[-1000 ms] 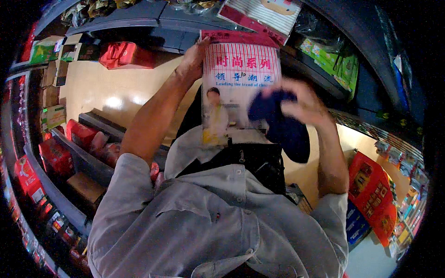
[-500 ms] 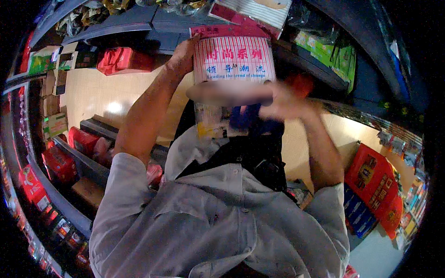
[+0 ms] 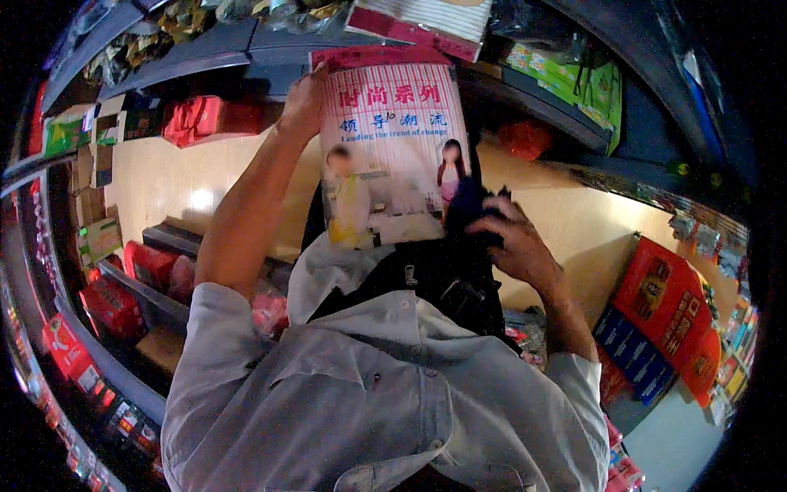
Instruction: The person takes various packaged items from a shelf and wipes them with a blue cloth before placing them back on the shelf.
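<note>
Upright in front of my body is a flat plastic packet point(image 3: 389, 176), striped pink and white, with a crimson top band and two figures printed low on its front. My left hand point(image 3: 306, 100) is closed on its upper left edge; the fingertips are partly hidden. At the packet's lower right, my right hand point(image 3: 523, 246) has its fingers curled on a bunched dark blue cloth point(image 3: 467, 205). The cloth overlaps the packet's right edge. Just beyond the top band lies a similar striped packet point(image 3: 426, 20) on the shelf.
Dark shelving point(image 3: 311, 61) runs across the far side, with green packages point(image 3: 574, 86) at the right. A red bag point(image 3: 193, 119) sits at far left. Red boxes point(image 3: 115, 307) stand on the left shelves. A large red carton point(image 3: 656, 303) stands at right over blue boxes point(image 3: 635, 353).
My right hand, blurred before across the packet's lower half, has moved down and right to its edge with the cloth. The packet has shifted slightly left in view, still in my left hand.
</note>
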A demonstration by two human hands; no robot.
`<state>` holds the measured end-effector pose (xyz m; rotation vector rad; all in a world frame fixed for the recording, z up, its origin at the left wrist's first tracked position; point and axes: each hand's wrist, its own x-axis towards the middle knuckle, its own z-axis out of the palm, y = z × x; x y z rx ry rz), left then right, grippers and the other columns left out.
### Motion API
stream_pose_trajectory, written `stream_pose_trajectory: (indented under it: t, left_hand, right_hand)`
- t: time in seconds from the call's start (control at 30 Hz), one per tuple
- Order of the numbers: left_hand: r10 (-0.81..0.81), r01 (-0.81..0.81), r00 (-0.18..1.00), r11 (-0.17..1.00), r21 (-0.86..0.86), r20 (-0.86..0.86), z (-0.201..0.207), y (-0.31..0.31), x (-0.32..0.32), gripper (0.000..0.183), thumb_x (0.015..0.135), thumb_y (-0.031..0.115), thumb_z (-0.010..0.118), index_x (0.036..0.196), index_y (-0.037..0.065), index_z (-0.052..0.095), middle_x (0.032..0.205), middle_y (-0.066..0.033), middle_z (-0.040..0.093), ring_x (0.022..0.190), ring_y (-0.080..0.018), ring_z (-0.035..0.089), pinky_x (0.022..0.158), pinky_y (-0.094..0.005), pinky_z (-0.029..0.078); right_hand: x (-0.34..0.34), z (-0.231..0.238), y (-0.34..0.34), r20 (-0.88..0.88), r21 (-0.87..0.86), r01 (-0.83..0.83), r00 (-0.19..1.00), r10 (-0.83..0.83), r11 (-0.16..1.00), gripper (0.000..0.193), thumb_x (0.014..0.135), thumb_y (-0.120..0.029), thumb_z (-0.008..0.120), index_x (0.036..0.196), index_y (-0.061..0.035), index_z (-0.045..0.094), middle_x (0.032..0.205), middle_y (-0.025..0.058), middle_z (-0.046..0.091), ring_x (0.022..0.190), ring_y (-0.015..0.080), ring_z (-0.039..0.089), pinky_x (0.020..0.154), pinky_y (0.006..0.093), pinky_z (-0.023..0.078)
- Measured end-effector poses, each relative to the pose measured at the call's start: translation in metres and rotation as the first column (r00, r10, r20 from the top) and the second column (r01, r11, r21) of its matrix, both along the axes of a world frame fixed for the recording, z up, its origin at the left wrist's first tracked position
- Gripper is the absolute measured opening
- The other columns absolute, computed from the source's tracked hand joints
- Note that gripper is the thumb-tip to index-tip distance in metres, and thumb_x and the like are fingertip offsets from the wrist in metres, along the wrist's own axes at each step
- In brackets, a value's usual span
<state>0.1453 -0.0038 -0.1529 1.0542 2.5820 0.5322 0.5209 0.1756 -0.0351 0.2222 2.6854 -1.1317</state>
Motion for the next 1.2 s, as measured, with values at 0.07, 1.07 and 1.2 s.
stream_pose_trajectory:
  t: [0.07,1.07,1.2]
  left_hand:
    - [0.195,-0.284,0.955,0.811,0.511,0.222,-0.008,0.002,0.009,0.031,0.086,0.022,0.061,0.109,0.002,0.056,0.09,-0.0198,0.063,0.08,-0.0353,0.06,0.075,-0.0423,0.047]
    - [-0.368,-0.683,0.327,0.544,0.487,0.87,0.259,0.029,0.14,0.052,0.079,0.003,0.052,0.13,-0.003,0.046,0.125,-0.013,0.055,0.112,-0.0191,0.055,0.097,-0.0298,0.042]
    - [-0.498,-0.809,0.156,0.431,0.4,0.853,0.195,0.008,0.132,0.059,0.077,0.007,0.057,0.133,-0.002,0.042,0.123,-0.0139,0.056,0.111,-0.0215,0.056,0.095,-0.0335,0.045]
  right_hand:
    - [0.007,0.008,0.005,0.093,-0.203,0.001,0.996,0.018,0.979,0.04,0.059,0.006,0.06,0.097,-0.0088,0.064,0.113,0.0134,0.051,0.109,0.0315,0.051,0.098,0.0366,0.038]
    - [0.033,-0.014,0.042,0.155,-0.889,0.457,0.249,-0.956,-0.025,0.058,0.061,-0.001,0.053,0.119,0.0011,0.049,0.112,0.0162,0.057,0.103,0.0319,0.057,0.091,0.0427,0.048]
    - [0.002,0.048,0.055,-0.043,-0.913,0.385,0.249,-0.968,0.139,0.055,0.064,0.0,0.054,0.119,-0.0003,0.05,0.115,0.0159,0.055,0.104,0.0308,0.056,0.093,0.0419,0.046]
